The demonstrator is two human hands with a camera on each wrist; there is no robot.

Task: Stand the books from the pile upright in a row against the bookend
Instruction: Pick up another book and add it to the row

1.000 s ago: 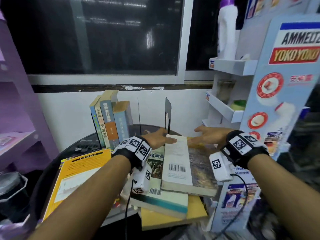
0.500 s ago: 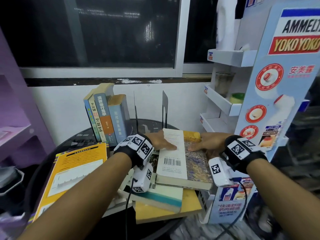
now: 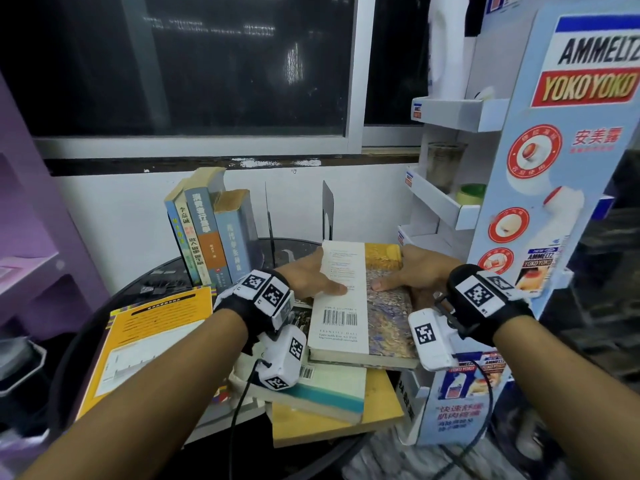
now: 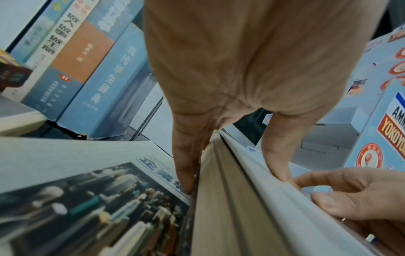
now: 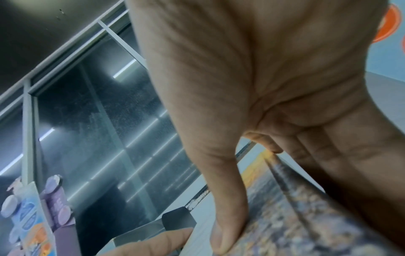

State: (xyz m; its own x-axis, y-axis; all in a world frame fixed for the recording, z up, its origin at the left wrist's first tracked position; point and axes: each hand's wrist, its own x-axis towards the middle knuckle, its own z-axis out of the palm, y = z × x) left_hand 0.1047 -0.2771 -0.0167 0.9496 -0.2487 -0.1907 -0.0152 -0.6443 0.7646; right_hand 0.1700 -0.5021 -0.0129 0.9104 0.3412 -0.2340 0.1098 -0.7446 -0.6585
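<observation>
The top book (image 3: 349,306) of the pile lies flat, a white back cover with a barcode beside a blue-gold painted part. My left hand (image 3: 320,277) grips its left edge, thumb on the cover and fingers tucked beneath, as the left wrist view shows (image 4: 234,181). My right hand (image 3: 396,275) pinches the right edge the same way, thumb on the painted cover (image 5: 285,225). Under it lie a teal-edged book (image 3: 329,393) and a yellow book (image 3: 332,424). Several blue books (image 3: 211,230) stand upright at the back left. A black bookend (image 3: 327,211) stands behind the pile.
A thin metal upright (image 3: 267,220) stands between the row and the black bookend. A large yellow-orange book (image 3: 149,341) lies flat on the left of the round dark table (image 3: 145,282). A cardboard display stand (image 3: 554,202) crowds the right side, the white wall (image 3: 121,220) is close behind.
My right hand has come down from beyond the book onto its right edge, and both thumbs have settled on the cover. The book still lies on the pile.
</observation>
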